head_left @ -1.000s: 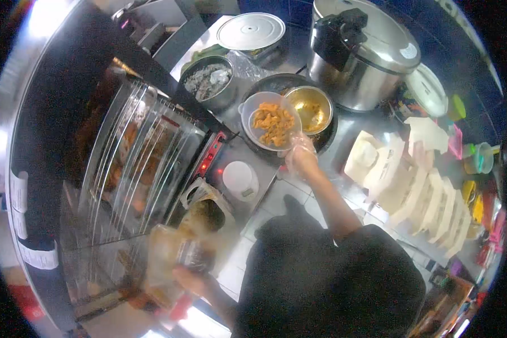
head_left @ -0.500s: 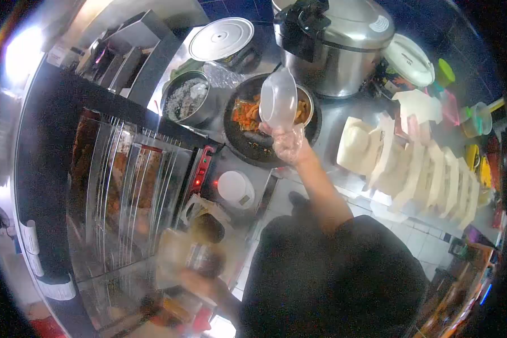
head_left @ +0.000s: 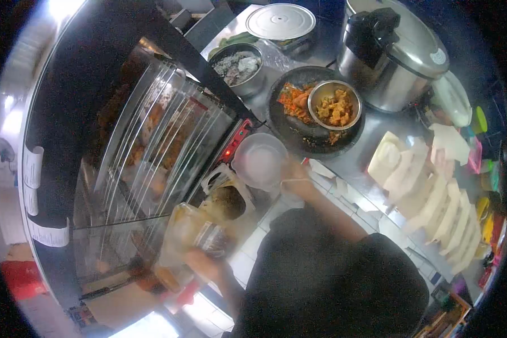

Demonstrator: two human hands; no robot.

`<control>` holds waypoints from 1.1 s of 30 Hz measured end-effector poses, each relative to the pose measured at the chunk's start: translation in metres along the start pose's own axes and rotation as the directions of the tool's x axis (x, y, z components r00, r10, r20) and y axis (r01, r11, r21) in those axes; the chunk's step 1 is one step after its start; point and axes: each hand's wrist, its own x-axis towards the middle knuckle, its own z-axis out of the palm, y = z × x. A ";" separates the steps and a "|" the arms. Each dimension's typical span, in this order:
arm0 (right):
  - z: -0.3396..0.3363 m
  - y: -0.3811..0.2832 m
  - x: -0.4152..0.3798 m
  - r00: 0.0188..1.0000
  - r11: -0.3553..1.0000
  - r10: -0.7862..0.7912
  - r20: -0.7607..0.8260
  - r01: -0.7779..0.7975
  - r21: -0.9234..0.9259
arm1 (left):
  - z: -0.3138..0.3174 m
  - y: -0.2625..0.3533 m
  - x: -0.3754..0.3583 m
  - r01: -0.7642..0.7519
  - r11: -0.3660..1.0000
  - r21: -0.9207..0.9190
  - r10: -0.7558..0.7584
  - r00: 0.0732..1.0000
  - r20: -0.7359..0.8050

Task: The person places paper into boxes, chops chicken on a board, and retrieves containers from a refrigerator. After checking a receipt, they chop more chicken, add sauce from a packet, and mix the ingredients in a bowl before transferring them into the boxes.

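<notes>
My right hand (head_left: 298, 179), in a clear plastic glove, grips the rim of a translucent plastic bowl (head_left: 259, 159) beside the red-lit control panel (head_left: 236, 139). Down and to the left, my left hand (head_left: 204, 265) is blurred against a clear plastic container (head_left: 183, 234); its fingers are too smeared to tell their grip. A dark round opening in a white bag (head_left: 226, 201) lies between the hands. Beyond the bowl, a metal bowl of fried pieces (head_left: 335, 106) sits on a dark round stone (head_left: 298, 143) beside orange-red food (head_left: 294, 101).
A glass display case (head_left: 152, 135) stands at the left. Along the counter's back are a pot of white contents (head_left: 239, 66), a lidded pot (head_left: 280, 22) and a large steel cooker (head_left: 386, 73). Open white food boxes (head_left: 428, 191) line the right side.
My right hand has brought the translucent bowl down and back from above the stone, uncovering the metal bowl. The bowl now covers the white scale's place. The view has shifted.
</notes>
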 end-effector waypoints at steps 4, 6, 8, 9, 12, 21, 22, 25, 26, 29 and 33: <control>0.014 0.042 -0.001 0.968 0.969 0.195 0.161 -0.164 -0.185 | 0.011 -0.011 -0.007 -0.100 0.991 -0.089 0.107 0.991 0.079; 0.000 0.010 0.003 0.958 0.857 0.150 0.246 -0.002 -0.516 | 0.029 -0.001 -0.012 -0.114 0.989 -0.092 0.124 0.986 0.112; -0.033 -0.080 0.008 0.924 0.787 0.382 0.011 -0.319 -0.529 | 0.041 0.002 -0.012 -0.779 0.327 0.536 0.585 0.612 0.532; -0.032 -0.081 0.005 0.927 0.792 0.375 0.032 -0.302 -0.531 | 0.059 0.006 -0.016 -0.595 0.660 0.459 0.417 0.798 0.434; -0.052 -0.108 0.004 0.994 0.866 0.104 -0.021 -0.080 0.495 | 0.143 0.059 -0.033 -0.333 0.855 0.397 0.153 0.894 0.420; -0.084 -0.120 0.043 0.993 0.606 0.075 0.092 -0.118 0.786 | 0.294 0.088 -0.048 -0.531 0.839 0.120 0.310 0.647 0.697; -0.085 -0.101 0.045 0.984 0.693 0.175 0.034 -0.148 0.705 | 0.303 0.092 -0.052 -0.561 0.818 0.125 0.320 0.627 0.710; -0.092 -0.089 0.049 0.945 0.621 0.326 -0.008 -0.208 0.756 | 0.328 0.091 -0.056 -0.485 0.858 0.170 0.203 0.623 0.756; -0.093 -0.088 0.052 0.925 0.469 0.379 0.022 -0.213 0.857 | 0.337 0.097 -0.061 -0.520 0.847 0.110 0.267 0.595 0.758; -0.115 -0.106 0.058 0.892 0.480 0.450 -0.031 -0.213 0.851 | 0.356 0.098 -0.060 -0.628 0.766 0.138 0.304 0.543 0.783; -0.135 -0.115 0.067 0.840 0.275 0.542 0.037 -0.218 0.936 | 0.378 0.107 -0.066 -0.687 0.726 -0.017 0.424 0.428 0.798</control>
